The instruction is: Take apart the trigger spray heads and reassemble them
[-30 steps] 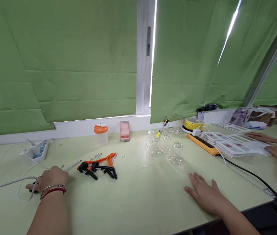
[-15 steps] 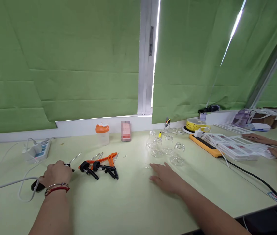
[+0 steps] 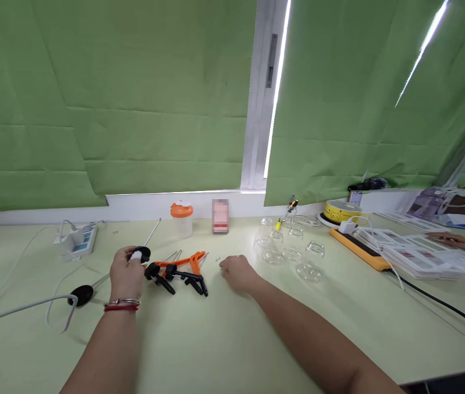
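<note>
A pale green table (image 3: 232, 339) runs below green blinds (image 3: 134, 98) that cover the window. At far right lie flat white card trays (image 3: 417, 251) on an orange slab (image 3: 359, 249), with another person's hand (image 3: 454, 239) resting on them; a black cable (image 3: 441, 303) trails from there across the table toward the near edge. A yellow tape roll (image 3: 341, 210) stands behind the slab. Centre right, a cluster of clear glass cups (image 3: 294, 251) stands upright, well apart from both hands. Against the sill stand an orange-lidded jar (image 3: 181, 219) and a small pink box (image 3: 220, 215); a white power strip (image 3: 79, 243) lies at left, its white cable (image 3: 23, 309) looping forward. Between the hands lies a heap of orange-and-black clamps (image 3: 179, 271). The left hand (image 3: 126, 276) is curled, pinching a thin metal rod (image 3: 149, 236) with a black knob, raised off the table just left of the clamps. A second black-knobbed rod (image 3: 82, 294) lies on the table beside that wrist. The right hand (image 3: 236, 272) rests loosely curled on the table, fingertips near a tiny metal piece (image 3: 218, 259); whether it touches this cannot be told.
</note>
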{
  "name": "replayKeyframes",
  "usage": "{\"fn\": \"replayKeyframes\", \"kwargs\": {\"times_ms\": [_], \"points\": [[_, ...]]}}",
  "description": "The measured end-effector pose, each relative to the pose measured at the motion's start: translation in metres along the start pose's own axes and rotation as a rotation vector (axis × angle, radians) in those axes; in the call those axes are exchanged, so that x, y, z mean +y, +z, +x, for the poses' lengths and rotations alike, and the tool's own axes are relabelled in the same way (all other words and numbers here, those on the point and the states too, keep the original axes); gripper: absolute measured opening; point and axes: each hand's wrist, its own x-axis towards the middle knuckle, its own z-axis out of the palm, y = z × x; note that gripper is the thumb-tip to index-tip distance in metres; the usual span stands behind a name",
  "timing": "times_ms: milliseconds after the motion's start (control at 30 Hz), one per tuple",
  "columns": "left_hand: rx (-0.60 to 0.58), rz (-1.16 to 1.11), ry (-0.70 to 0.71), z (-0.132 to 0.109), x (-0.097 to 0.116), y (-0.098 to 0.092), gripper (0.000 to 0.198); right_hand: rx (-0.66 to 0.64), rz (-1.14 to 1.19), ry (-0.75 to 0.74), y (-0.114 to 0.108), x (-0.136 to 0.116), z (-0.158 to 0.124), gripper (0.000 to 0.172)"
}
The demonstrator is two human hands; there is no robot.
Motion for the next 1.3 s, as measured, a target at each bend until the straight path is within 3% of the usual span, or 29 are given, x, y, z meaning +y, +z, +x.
{"fn": "replayKeyframes", "kwargs": {"times_ms": [100, 267, 500, 800, 1033, 1300], "points": [[-0.127, -0.361, -0.182, -0.008, 0.006, 0.007, 0.027, 0.006, 0.011, -0.033, 0.005, -0.011, 0.004, 0.014], [-0.274, -0.662, -0.37, -0.018, 0.011, 0.012, 0.023, 0.045, 0.05, -0.046, 0.008, -0.032, 0.014, 0.017], [-0.302, -0.772, -0.501, -0.028, 0.01, 0.024, 0.018, 0.064, 0.154, 0.195, 0.014, -0.059, 0.045, 0.025], [-0.358, -0.795, -0.558, -0.027, 0.008, 0.025, 0.019, 0.08, 0.294, 0.459, 0.025, -0.068, 0.059, 0.006], [-0.423, -0.772, -0.529, -0.03, 0.007, 0.025, 0.028, 0.152, 0.524, 0.508, 0.019, -0.063, 0.054, 0.012], [-0.561, -0.846, -0.511, -0.037, 0.007, 0.024, 0.029, 0.24, 0.976, 0.489, -0.003, -0.018, 0.026, 0.017]]}}
